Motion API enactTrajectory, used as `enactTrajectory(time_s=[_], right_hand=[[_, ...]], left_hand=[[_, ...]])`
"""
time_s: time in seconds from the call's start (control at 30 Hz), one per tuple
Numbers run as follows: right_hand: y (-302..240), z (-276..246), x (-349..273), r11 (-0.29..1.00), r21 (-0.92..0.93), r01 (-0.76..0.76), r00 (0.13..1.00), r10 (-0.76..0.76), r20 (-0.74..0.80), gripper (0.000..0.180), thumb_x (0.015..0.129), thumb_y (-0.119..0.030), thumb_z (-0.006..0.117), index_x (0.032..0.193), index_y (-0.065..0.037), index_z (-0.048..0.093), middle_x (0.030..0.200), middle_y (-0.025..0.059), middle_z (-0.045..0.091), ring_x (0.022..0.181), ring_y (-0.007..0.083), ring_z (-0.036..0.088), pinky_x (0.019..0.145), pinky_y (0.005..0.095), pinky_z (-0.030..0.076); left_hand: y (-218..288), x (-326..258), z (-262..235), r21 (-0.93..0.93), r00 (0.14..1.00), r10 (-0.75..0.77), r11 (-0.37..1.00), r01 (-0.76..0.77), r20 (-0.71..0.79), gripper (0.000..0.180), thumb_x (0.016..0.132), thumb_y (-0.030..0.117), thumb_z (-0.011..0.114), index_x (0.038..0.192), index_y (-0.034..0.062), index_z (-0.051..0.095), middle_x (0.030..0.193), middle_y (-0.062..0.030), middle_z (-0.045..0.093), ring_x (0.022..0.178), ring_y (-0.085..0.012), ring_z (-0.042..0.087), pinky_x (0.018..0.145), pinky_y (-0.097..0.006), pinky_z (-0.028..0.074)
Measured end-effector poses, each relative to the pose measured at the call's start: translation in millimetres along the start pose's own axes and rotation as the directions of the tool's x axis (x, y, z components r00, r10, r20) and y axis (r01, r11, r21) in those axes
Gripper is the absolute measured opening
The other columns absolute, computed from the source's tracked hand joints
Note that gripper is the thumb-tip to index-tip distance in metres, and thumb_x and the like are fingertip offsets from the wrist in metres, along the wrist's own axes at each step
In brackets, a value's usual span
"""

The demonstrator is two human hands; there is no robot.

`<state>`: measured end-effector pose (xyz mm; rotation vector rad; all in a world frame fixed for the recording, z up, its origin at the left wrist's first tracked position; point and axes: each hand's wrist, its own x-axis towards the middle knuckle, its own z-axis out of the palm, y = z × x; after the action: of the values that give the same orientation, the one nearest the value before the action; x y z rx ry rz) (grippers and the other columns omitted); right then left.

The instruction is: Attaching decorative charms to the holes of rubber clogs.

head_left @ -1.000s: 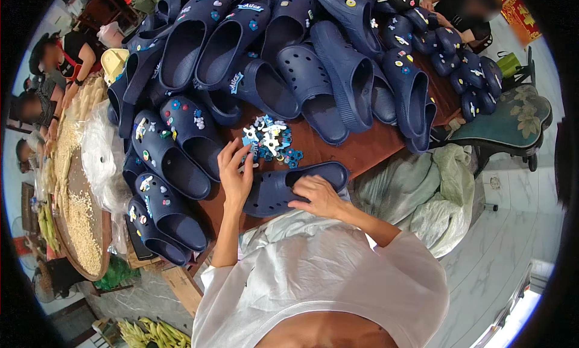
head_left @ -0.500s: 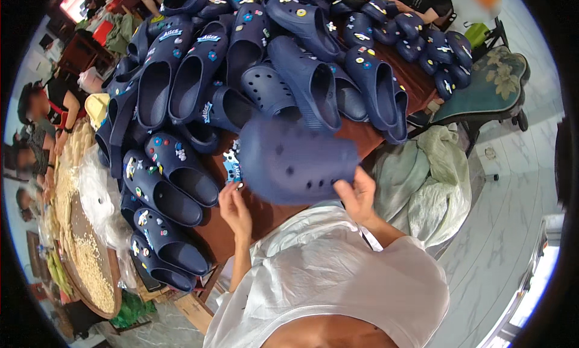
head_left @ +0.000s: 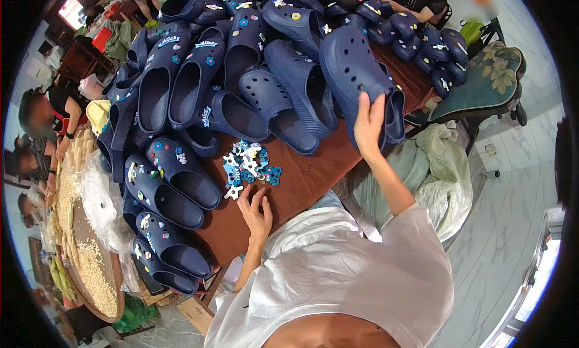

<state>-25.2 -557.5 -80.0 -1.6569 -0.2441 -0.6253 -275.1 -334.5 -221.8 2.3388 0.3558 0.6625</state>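
A navy clog [head_left: 351, 61] with holes and no charms on its visible upper is in my right hand [head_left: 369, 128], at the right side of the table over other clogs. The fingers lie along its side; its opening is hidden. My left hand [head_left: 256, 214] rests at the table's near edge, fingers apart and curved, with nothing visible in it. Just beyond its fingertips lies a small pile of white and blue shoe charms [head_left: 248, 164]. Plain clogs and charm-decorated clogs [head_left: 175, 173] lie around the pile, heaped toward the back and left.
Brown cloth [head_left: 289, 182] covers the table. At the far right are smaller decorated clogs [head_left: 437, 49] and a patterned green chair [head_left: 491, 76]. Pale sacks [head_left: 428, 179] lie at the right. A round tray of pale kernels [head_left: 93, 275] and other people are at the left.
My right hand has carried the clog from above the charms to the right and away from me, turning its toe to the far side. My left hand has shifted slightly right; the charm pile is uncovered.
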Motion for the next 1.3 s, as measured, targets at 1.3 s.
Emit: enactTrajectory(time_s=[1.3], right_hand=[[55, -17, -97, 0.973, -0.230, 0.021, 0.999, -0.028, -0.027, 0.044, 0.103, -0.010, 0.055, 0.140, 0.008, 0.040, 0.139, 0.0248, 0.048, 0.125, 0.0301, 0.052, 0.107, 0.0405, 0.043]], left_hand=[[-14, 28, 19, 0.096, 0.980, -0.175, 0.978, 0.183, -0.090, 0.082, 0.085, 0.017, 0.071, 0.154, 0.0020, 0.030, 0.156, -0.0363, 0.018, 0.144, -0.0567, 0.018, 0.118, -0.061, 0.020]])
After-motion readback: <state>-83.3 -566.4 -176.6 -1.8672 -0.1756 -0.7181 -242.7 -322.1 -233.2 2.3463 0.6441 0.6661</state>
